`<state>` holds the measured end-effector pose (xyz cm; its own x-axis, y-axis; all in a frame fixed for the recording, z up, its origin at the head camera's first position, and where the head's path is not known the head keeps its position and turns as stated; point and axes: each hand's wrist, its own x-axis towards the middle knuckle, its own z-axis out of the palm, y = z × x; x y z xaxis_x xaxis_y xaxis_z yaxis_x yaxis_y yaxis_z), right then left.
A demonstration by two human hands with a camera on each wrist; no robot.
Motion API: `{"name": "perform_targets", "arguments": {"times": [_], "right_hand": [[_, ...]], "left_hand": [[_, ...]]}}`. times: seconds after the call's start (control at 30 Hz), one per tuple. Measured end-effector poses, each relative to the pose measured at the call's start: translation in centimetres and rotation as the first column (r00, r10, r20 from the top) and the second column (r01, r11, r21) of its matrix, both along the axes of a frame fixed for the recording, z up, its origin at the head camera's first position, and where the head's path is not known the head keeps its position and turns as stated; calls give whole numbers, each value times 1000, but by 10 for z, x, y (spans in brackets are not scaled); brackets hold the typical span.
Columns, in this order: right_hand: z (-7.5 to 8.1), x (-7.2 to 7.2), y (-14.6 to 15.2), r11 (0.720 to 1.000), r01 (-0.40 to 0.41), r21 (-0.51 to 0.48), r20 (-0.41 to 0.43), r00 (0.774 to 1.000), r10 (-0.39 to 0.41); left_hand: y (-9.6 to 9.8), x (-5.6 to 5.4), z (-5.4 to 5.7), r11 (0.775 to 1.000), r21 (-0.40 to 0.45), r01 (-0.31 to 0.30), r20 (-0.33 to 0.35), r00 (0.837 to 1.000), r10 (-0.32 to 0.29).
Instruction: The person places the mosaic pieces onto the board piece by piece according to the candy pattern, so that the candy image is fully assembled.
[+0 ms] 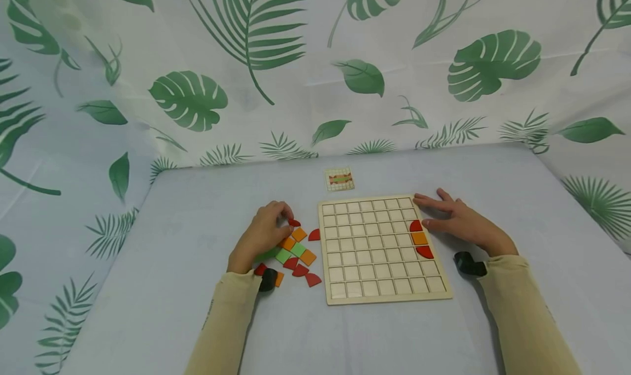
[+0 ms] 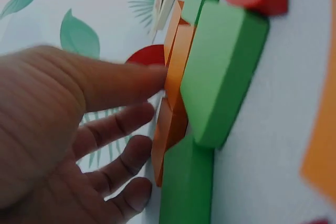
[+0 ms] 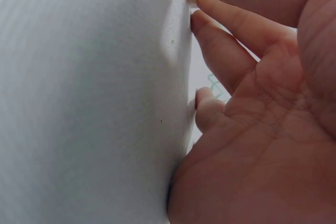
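My left hand (image 1: 263, 232) is over the loose pieces left of the board, its thumb and fingertips pinching a red quarter-circle piece (image 1: 294, 222). In the left wrist view that red piece (image 2: 147, 54) shows partly behind the thumb. Under and beside the hand lie orange squares (image 1: 308, 257), green squares (image 1: 298, 249) and several more red quarter-circles (image 1: 313, 280). My right hand (image 1: 460, 221) rests at the right edge of the wooden grid board (image 1: 389, 299), fingers extended. On the board's right column sit a red piece (image 1: 416, 225), an orange square (image 1: 419, 238) and another red piece (image 1: 424, 252).
A small pattern card (image 1: 339, 179) lies beyond the board's far edge. One red quarter-circle (image 1: 314, 235) lies right by the board's left rim. A leaf-patterned cloth (image 1: 296, 107) hangs behind the table. Black wrist cameras (image 1: 268, 280) sit at both cuffs.
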<state>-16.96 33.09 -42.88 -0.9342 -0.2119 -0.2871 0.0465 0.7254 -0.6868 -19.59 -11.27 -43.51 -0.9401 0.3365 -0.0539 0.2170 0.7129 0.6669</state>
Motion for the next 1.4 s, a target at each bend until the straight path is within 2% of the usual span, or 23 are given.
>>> {"name": "perform_targets", "arguments": {"times": [0.1,0.27,0.47,0.67,0.77,0.83,0.9,1.03,1.07,1.13,1.3,1.4], "right_hand": [[0,-1,1,1000,-8,-9,-9,1000,8],[1,-3,3,999,-43,-32,-48,998,41],[2,-4,4,998,-48,-39,-49,998,46],[0,-2,6,998,-48,-40,-55,997,46],[1,-2,6,998,-51,-37,-63,997,49],[1,-3,5,998,-49,-34,-61,997,47],[2,-3,5,998,-46,-30,-58,997,44],[1,-3,4,999,-36,-25,-49,998,35],[1,-3,3,999,-30,-23,-44,999,29],[1,-2,3,1000,-20,-19,-35,999,20],[0,0,2,1000,-5,-25,-26,1000,4],[0,2,1,1000,-3,-30,-25,1000,2]], "left_hand": [[0,0,-3,998,63,-22,16,1000,21],[-1,2,-2,978,179,-108,57,993,100],[8,1,6,922,348,-169,92,985,146],[27,4,19,849,501,-167,108,986,130],[36,2,25,794,586,-162,105,987,124],[43,1,28,743,649,-166,98,986,135],[52,-1,32,670,719,-183,99,982,162],[73,-1,38,488,844,-222,140,970,198],[79,-1,39,451,864,-225,150,969,195],[90,1,41,398,889,-225,169,971,169],[119,3,39,340,921,-193,177,981,78],[135,5,34,345,918,-193,192,981,38]]}}
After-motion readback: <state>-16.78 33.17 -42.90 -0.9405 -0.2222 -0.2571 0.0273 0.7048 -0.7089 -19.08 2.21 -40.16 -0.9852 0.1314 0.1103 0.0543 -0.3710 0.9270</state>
